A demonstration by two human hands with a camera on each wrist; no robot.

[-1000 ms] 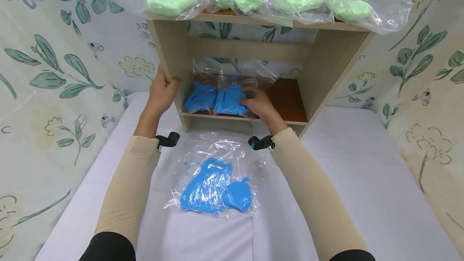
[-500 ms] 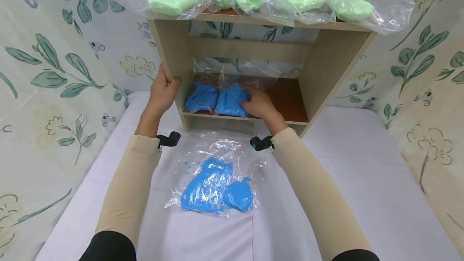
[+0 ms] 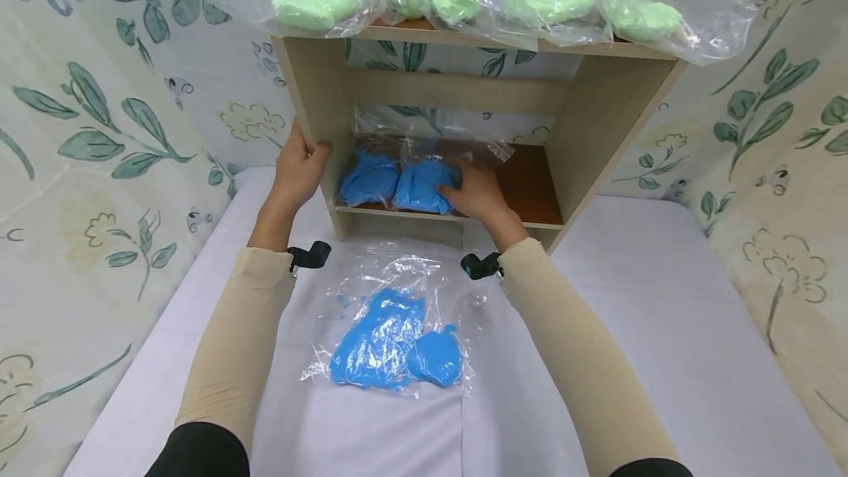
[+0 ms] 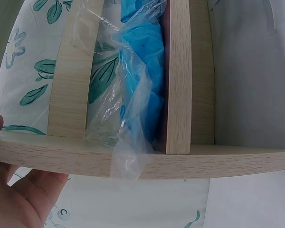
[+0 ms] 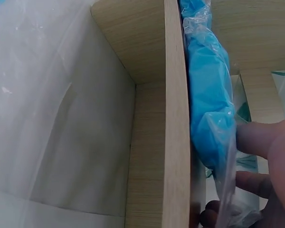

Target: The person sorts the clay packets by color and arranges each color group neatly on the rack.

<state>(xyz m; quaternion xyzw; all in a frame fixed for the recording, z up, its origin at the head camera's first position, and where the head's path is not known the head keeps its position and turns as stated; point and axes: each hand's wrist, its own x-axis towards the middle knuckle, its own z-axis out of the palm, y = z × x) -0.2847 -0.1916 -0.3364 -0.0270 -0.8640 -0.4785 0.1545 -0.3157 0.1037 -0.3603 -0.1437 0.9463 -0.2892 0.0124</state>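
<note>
My left hand [image 3: 299,168] grips the left side panel of a small wooden shelf [image 3: 318,101], thumb on the inner side, fingers outside. Two clear plastic bags of blue clay-like stuff lie side by side on the brown lower board. At the right edge of the right-hand bag of blue clay [image 3: 421,186], my right hand [image 3: 478,193] has its fingers bent around the plastic. The right wrist view shows its fingertips against that bag [image 5: 211,90]. The left-hand bag of blue clay [image 3: 368,179] sits against the left panel, its loose plastic [image 4: 133,156] overlapping the panel's edge.
Bags of light green clay [image 3: 546,2] line the shelf's top, their plastic overhanging the front edge. In front of the shelf, another clear bag [image 3: 377,344] with two flat blue pieces lies on the white-covered table [image 3: 636,300]. Leaf-patterned cloth [image 3: 119,190] surrounds the table.
My right hand's fingers have shifted from on top of the right-hand blue bag toward its right edge. The bag's plastic has shifted slightly. My left hand keeps its grip on the panel.
</note>
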